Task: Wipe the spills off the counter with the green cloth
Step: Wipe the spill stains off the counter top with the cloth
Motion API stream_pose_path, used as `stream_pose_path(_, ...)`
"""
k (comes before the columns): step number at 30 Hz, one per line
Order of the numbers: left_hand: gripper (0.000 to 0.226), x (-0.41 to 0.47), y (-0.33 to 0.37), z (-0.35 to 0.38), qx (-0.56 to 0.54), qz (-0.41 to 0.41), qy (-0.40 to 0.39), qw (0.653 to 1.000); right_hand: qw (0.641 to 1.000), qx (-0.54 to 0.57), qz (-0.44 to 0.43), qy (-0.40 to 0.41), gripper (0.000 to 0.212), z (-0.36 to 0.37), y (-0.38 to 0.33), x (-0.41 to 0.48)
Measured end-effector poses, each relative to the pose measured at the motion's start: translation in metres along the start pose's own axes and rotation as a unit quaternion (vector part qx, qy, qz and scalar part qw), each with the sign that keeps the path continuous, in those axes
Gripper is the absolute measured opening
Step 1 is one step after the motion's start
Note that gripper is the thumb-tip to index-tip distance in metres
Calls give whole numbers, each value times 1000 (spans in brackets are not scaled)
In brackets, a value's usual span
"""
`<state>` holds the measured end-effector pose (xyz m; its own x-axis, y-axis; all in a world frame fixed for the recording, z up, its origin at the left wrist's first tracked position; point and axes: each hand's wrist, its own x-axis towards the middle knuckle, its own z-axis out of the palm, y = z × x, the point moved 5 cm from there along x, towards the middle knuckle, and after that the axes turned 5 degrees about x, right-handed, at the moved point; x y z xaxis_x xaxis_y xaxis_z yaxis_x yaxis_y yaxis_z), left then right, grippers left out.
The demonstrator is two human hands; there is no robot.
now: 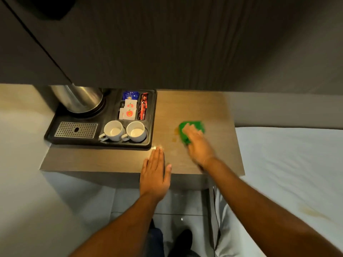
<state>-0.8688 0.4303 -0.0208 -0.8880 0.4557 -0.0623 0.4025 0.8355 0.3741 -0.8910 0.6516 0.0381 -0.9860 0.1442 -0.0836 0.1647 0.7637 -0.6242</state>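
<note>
The counter [213,108] carried a black tray [100,142] on its left half, holding a steel kettle [79,99], a drip grate [76,129], sachets [130,110] and 2 white cups [124,131]. The left hand [155,173] lay flat and open at the near edge, gripping nothing. The right hand [196,141] pressed flat on the green cloth [194,126], right of the tray; it pinned rather than clasped. The cloth appeared soft, light and pliable, best controlled by palm pressure across its middle. Brown spills [174,134] sat just left of the cloth. The tray edge nearby limited leftward strokes.
</note>
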Motion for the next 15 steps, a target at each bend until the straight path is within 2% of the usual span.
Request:
stream_pose_path(2,71,-1,-9,-4,12,-18,8,1000,996,-31,-67,-50,78,31,-11,-48)
stream_pose_path(4,72,1,-14,-3,24,-12,-9,1000,992,-42,-105,-50,84,34,2,-97)
stream_pose_path(6,75,2,-16,1,34,-9,-25,999,996,-41,-68,-37,86,14,30,-116)
stream_pose_path(9,79,4,-19,2,17,-14,-36,999,994,-60,75,49,75,-41,68,-62)
stream_pose_path(11,83,4,-19,0,-3,-8,-41,999,984,-33,145,95,70,-53,62,-9)
stream_pose_path(13,87,3,-17,-3,-42,-7,-39,998,986,0,142,88,72,-32,24,31)
stream_pose_path(15,91,1,-17,-9,-90,-18,-22,996,997,14,65,38,77,13,-27,33)
